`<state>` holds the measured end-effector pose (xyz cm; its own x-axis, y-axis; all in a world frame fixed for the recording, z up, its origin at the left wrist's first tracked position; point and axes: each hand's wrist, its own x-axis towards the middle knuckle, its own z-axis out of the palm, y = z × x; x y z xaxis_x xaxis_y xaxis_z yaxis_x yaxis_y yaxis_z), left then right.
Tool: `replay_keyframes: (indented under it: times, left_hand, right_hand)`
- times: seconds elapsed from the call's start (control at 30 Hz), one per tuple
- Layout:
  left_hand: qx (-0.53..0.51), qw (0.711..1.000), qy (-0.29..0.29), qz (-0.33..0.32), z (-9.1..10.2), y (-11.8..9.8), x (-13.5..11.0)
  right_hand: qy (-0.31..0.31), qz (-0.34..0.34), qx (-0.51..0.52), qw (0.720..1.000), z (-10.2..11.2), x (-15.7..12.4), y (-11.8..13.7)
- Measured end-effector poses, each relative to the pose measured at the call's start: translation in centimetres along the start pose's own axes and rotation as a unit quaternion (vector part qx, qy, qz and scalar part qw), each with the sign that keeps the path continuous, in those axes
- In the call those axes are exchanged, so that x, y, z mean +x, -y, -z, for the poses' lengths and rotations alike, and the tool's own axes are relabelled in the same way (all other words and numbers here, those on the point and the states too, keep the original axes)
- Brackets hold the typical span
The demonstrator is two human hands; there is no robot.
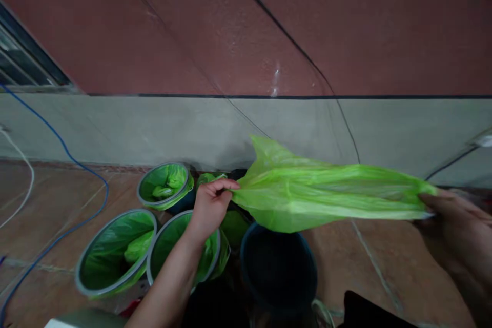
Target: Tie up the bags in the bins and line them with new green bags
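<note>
Head cam: L hand [212, 206] & R hand [459, 223], each grip pinching green bag [326, 192]; dk bin [279, 271] below

I am pinching with my bare left hand [212, 204], its back facing me, and clasping with my blurred, bare right hand [459, 223].

Your head-worn camera looks forward and down from above, with your bare left hand [213, 205] and bare right hand [461, 225] close before it. It faces the red-and-grey painted wall [346, 25] nearly square-on, taking in brown tiled floor [338, 251] below.
</note>
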<state>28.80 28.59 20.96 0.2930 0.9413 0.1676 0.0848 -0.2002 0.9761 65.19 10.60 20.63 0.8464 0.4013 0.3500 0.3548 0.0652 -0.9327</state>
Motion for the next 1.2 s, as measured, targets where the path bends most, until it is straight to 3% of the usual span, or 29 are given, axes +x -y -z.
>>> replay_keyframes:
  times: [0.1,0.2,0.3,0.37,0.47,0.57,0.67,0.73,0.83,1.03,1.2]
  left_hand:
    - [0.001,0.996,0.059,0.061,0.0,-0.2,-3.5]
    - [-0.028,0.986,0.100,0.133,-0.7,0.1,-7.9]
    - [-0.046,0.972,0.095,0.209,-2.1,1.7,-12.1]
    - [0.001,0.971,0.088,0.223,-3.2,3.3,-14.3]
    - [0.133,0.971,0.107,0.170,-4.9,4.9,-16.5]
    - [0.179,0.968,0.150,0.089,-6.4,4.3,-17.7]
    - [0.183,0.962,0.201,-0.038,-7.2,2.5,-18.5]
    - [0.187,0.947,0.245,-0.090,-7.5,1.5,-19.1]
    - [0.218,0.930,0.280,-0.095,-7.4,1.2,-19.9]
    - [0.293,0.927,0.217,-0.089,-6.2,2.1,-20.7]
    - [0.346,0.906,0.218,-0.105,-4.6,2.2,-20.8]
  right_hand:
    - [-0.061,-0.135,0.030,0.989,2.9,-1.9,-1.3]
    - [-0.055,-0.204,0.022,0.977,5.5,-4.5,-2.3]
    - [0.001,-0.215,0.023,0.976,6.8,-7.2,-2.8]
    - [0.059,-0.188,0.018,0.980,6.7,-9.1,-2.7]
    - [0.226,-0.136,0.019,0.965,5.3,-12.5,-1.6]
    - [0.403,-0.067,-0.018,0.913,3.3,-16.3,0.1]
    - [0.473,0.056,-0.066,0.877,1.8,-19.6,1.7]
    - [0.484,0.111,-0.081,0.864,1.4,-21.2,2.5]
    - [0.489,0.130,-0.092,0.858,1.4,-22.3,3.0]
    - [0.430,0.135,-0.136,0.882,2.8,-22.4,2.7]
    - [0.384,0.178,-0.155,0.892,4.0,-23.1,2.5]
